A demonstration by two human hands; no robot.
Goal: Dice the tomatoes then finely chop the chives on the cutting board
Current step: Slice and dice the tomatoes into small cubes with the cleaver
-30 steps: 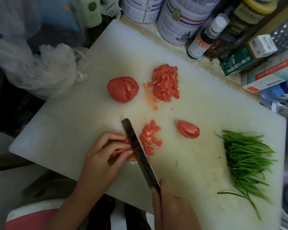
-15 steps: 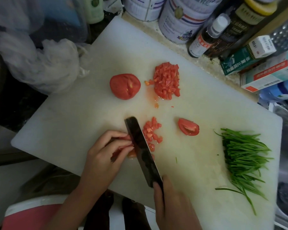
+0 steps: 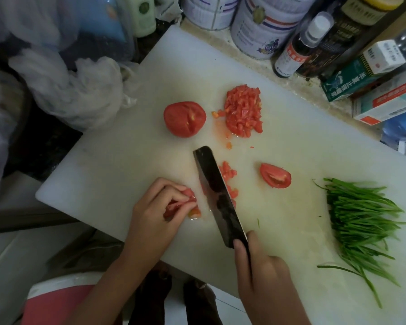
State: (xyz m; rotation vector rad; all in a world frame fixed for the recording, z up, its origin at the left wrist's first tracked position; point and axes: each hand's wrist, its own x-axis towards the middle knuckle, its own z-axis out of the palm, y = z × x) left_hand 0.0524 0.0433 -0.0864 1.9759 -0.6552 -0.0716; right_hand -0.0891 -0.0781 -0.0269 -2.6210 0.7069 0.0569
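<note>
On the white cutting board [image 3: 117, 174] my left hand [image 3: 155, 214] pinches a small tomato piece [image 3: 191, 206] near the front edge. My right hand [image 3: 263, 275] grips a dark knife [image 3: 217, 195], whose blade stands just right of that piece. A small heap of fresh dice [image 3: 229, 181] lies right of the blade. Farther back sit a tomato half [image 3: 184, 118] and a bigger pile of diced tomato [image 3: 243, 111]. A tomato wedge [image 3: 275, 175] lies at mid-board. The uncut chives [image 3: 363, 219] are bunched at the right end.
Tins [image 3: 265, 24], a white-capped bottle [image 3: 300, 45] and cardboard boxes [image 3: 361, 76] crowd the counter behind the board. Crumpled plastic bags [image 3: 68, 83] lie at the board's left corner. The board's front edge overhangs my lap.
My left hand has drawn the tomato piece leftward, away from the blade. The knife has tilted so its flat side shows and now stands apart from my fingers.
</note>
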